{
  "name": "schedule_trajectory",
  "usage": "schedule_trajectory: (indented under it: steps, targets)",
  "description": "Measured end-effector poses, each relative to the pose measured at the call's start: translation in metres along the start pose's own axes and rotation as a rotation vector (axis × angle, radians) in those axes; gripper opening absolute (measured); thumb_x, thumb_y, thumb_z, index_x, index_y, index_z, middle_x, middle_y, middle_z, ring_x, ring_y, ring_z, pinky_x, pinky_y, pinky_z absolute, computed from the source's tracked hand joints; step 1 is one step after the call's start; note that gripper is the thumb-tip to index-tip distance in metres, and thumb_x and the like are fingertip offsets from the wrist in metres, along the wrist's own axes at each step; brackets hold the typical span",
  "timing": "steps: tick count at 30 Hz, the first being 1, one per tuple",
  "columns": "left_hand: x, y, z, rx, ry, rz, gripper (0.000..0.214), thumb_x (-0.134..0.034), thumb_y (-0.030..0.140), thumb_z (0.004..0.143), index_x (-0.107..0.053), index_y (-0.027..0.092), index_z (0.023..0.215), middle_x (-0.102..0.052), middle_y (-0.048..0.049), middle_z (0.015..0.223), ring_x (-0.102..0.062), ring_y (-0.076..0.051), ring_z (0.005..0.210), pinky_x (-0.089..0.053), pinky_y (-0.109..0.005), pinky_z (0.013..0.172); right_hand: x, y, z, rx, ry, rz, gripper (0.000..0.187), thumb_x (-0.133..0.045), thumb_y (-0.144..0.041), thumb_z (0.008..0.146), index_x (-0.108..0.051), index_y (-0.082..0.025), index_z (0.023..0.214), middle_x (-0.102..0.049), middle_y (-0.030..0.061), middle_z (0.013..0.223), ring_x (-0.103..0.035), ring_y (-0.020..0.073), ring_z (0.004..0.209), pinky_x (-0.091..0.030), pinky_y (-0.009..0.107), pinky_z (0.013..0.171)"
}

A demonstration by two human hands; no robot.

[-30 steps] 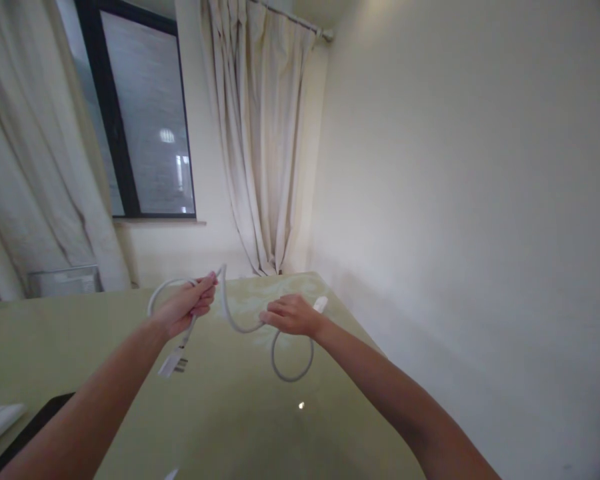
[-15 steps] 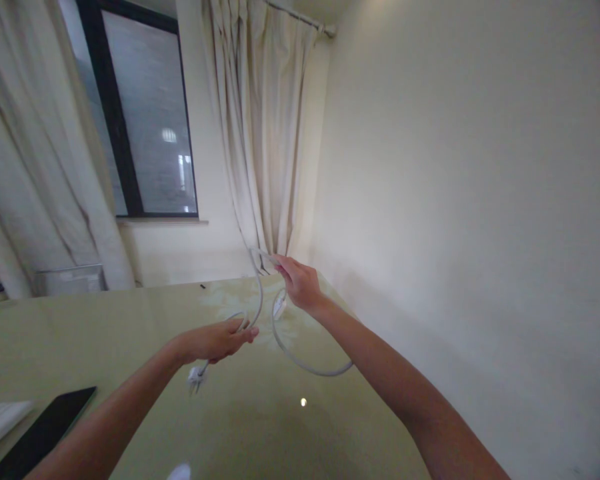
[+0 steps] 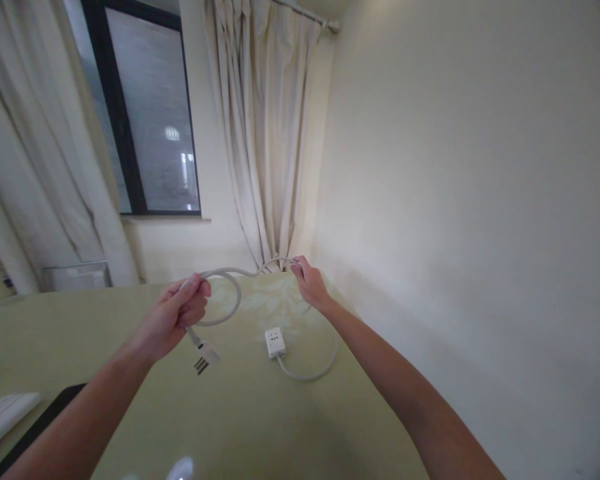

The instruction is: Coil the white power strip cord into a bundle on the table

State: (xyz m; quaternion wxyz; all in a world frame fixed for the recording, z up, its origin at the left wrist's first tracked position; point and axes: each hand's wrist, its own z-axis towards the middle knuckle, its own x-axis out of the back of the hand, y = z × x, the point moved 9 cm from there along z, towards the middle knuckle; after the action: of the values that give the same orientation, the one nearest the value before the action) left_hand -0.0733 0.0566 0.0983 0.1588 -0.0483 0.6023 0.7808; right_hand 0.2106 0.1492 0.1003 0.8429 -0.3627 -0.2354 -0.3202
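My left hand [image 3: 180,308] is closed around a white extension cord [image 3: 239,300], which makes a loop beside it. Below that hand dangles the cord's plug [image 3: 207,357], its dark prongs pointing down and left. My right hand [image 3: 310,283] pinches the same cord farther along, so a slack, wavy stretch runs between the two hands. From the right hand the cord curves down to a small white socket block [image 3: 275,342], which is over the pale green table with its outlet face toward me. Whether the block touches the table I cannot tell.
The pale green glossy table [image 3: 260,427] spreads beneath both hands. A dark flat object [image 3: 40,427] and a white object [image 3: 7,413] lie at the left front. Curtains [image 3: 265,133] and a window [image 3: 155,113] are behind, with a plain wall [image 3: 460,200] on the right.
My left hand has moved left and up and closed round the cord. My right hand has shifted slightly right. The hanging cord between them has stretched sideways, and the socket block is lower.
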Motion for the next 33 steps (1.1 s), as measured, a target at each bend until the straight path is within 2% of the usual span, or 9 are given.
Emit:
schedule_trajectory:
  steps: [6,9,12,16,18,22,27,30,33]
  targets:
    - [0.027,0.017,0.007,-0.052,0.248,-0.207,0.034,-0.061,0.041,0.099,-0.064,0.015,0.077,-0.018,0.0104,0.055,-0.011,-0.005,0.040,-0.020,-0.015,0.033,-0.035,-0.022,-0.036,0.221,-0.281,-0.205,0.023,-0.048,-0.033,0.108,-0.070,-0.026,0.112,-0.073,0.0048,0.111,-0.068,0.0181,0.093,-0.042,0.026,0.073]
    - [0.043,0.017,0.012,-0.065,0.360,-0.159,0.034,-0.062,0.040,0.098,-0.061,0.015,0.076,-0.026,0.0102,0.055,-0.015,-0.004,0.039,-0.020,-0.015,0.032,-0.044,-0.045,-0.061,0.457,-0.406,-0.256,0.026,-0.045,-0.035,0.109,-0.068,-0.023,0.104,-0.073,0.0058,0.100,-0.066,0.0169,0.085,-0.036,0.025,0.063]
    - [0.046,0.006,0.018,-0.099,0.411,-0.077,0.034,-0.067,0.043,0.094,-0.057,0.016,0.076,-0.029,0.0111,0.056,-0.018,-0.003,0.039,-0.019,-0.016,0.033,-0.047,-0.074,-0.083,0.663,-0.478,-0.177,0.037,-0.050,-0.051,0.103,-0.065,-0.022,0.085,-0.068,0.0059,0.082,-0.059,0.0166,0.072,-0.028,0.026,0.056]
    - [0.027,-0.026,0.023,-0.063,0.356,0.184,0.043,-0.062,0.059,0.091,-0.050,0.021,0.074,-0.028,0.0117,0.053,-0.021,-0.006,0.039,-0.018,-0.019,0.037,-0.046,-0.102,-0.091,0.639,-0.520,0.065,0.053,-0.048,-0.068,0.096,-0.056,-0.025,0.067,-0.057,0.0037,0.068,-0.049,0.0157,0.062,-0.029,0.028,0.056]
    - [0.016,-0.034,0.024,-0.089,0.314,0.447,0.046,-0.057,0.063,0.092,-0.049,0.023,0.071,-0.030,0.0098,0.051,-0.026,-0.009,0.041,-0.019,-0.023,0.040,-0.038,-0.107,-0.086,0.548,-0.427,0.196,0.060,-0.042,-0.077,0.093,-0.052,-0.026,0.063,-0.053,0.0038,0.064,-0.046,0.0166,0.059,-0.032,0.030,0.058]
    - [0.000,-0.035,0.018,-0.254,0.259,0.876,0.047,-0.049,0.058,0.094,-0.048,0.023,0.063,-0.038,0.0045,0.051,-0.037,-0.014,0.050,-0.023,-0.028,0.050,0.001,-0.097,-0.069,0.337,-0.019,0.396,0.071,-0.016,-0.080,0.096,-0.050,-0.026,0.065,-0.050,0.0048,0.060,-0.047,0.0189,0.057,-0.037,0.035,0.062]
    - [0.009,-0.036,0.003,-0.284,0.217,0.946,0.047,-0.047,0.059,0.095,-0.048,0.023,0.064,-0.037,0.0046,0.053,-0.038,-0.014,0.052,-0.025,-0.028,0.053,0.053,-0.052,-0.041,-0.022,0.401,0.525,0.047,-0.033,-0.063,0.104,-0.060,-0.025,0.098,-0.037,-0.0041,0.060,-0.038,0.0159,0.053,-0.031,0.029,0.056]
    - [0.013,-0.042,-0.006,-0.252,0.110,0.884,0.050,-0.054,0.061,0.092,-0.049,0.021,0.063,-0.036,0.0047,0.056,-0.037,-0.012,0.053,-0.026,-0.027,0.052,0.072,-0.027,-0.020,-0.115,0.493,0.483,0.034,-0.042,-0.054,0.104,-0.056,-0.024,0.113,-0.039,-0.0059,0.063,-0.039,0.0153,0.055,-0.029,0.027,0.055]
    - [0.022,-0.048,-0.011,-0.165,0.109,0.646,0.050,-0.064,0.060,0.088,-0.046,0.021,0.063,-0.033,0.0061,0.056,-0.032,-0.010,0.050,-0.024,-0.024,0.047,0.069,-0.009,-0.001,-0.122,0.393,0.322,0.029,-0.044,-0.045,0.102,-0.062,-0.023,0.104,-0.047,-0.0042,0.065,-0.046,0.0156,0.060,-0.033,0.027,0.061]
